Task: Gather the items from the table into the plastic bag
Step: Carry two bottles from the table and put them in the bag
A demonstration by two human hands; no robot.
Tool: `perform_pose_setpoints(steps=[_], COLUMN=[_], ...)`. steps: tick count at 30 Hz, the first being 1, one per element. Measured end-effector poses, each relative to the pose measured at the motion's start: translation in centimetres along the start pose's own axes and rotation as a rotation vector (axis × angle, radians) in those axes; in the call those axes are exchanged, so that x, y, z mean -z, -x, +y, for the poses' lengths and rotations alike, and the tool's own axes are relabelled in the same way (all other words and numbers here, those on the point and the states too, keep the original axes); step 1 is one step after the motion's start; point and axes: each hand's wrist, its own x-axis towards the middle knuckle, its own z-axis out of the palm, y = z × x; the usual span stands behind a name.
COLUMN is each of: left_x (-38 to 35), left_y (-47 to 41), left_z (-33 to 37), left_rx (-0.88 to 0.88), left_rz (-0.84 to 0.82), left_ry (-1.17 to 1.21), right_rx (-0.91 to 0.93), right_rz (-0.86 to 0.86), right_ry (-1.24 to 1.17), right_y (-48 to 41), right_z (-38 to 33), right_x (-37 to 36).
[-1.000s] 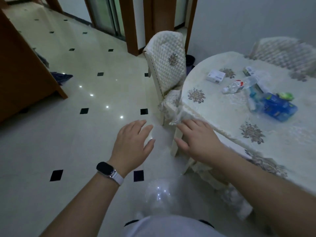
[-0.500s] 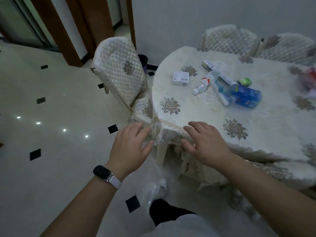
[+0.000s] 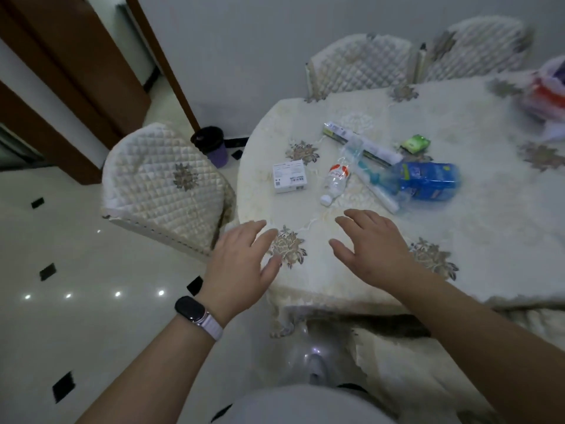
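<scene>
Reach-in step, nothing picked up yet. Next move probably calls for reaching forward to the white box [image 3: 289,176], small bottle [image 3: 335,180] or clear plastic bag [image 3: 405,199], which lies mid-surface [image 3: 489,228] around a blue pack [image 3: 426,181]. Left hand [image 3: 241,261] is spread and empty at the surface edge. Right hand [image 3: 373,246] is spread and empty; can't tell if it touches.
</scene>
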Motion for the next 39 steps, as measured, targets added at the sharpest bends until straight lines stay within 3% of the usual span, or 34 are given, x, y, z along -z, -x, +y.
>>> perform_pose_setpoints(steps=[18,26,33,39], left_x=[-9.1,-14.9,-18.3,-20.7], left_y=[-18.1,-26.4,-30.2,-32.0], left_z=[-3.0,-5.4,-3.4,-1.2], left_rx=[-0.267,-0.262,-0.159,-0.059], left_rz=[-0.203,-0.313,-0.460,-0.547], left_ry=[0.183,0.382,0.500,0.457], right_rx=[-0.636,-0.849,-0.894,-0.751], right_rz=[-0.016,-0.051,-0.088,-0.140], right_ry=[-0.037,0.015,0.025,0.049], right_y=[-2.4,-7.4,-10.0,-13.3], right_z=[6.1,6.8,10.8,18.5], right_x=[-2.4,-2.2,-1.4,-1.2])
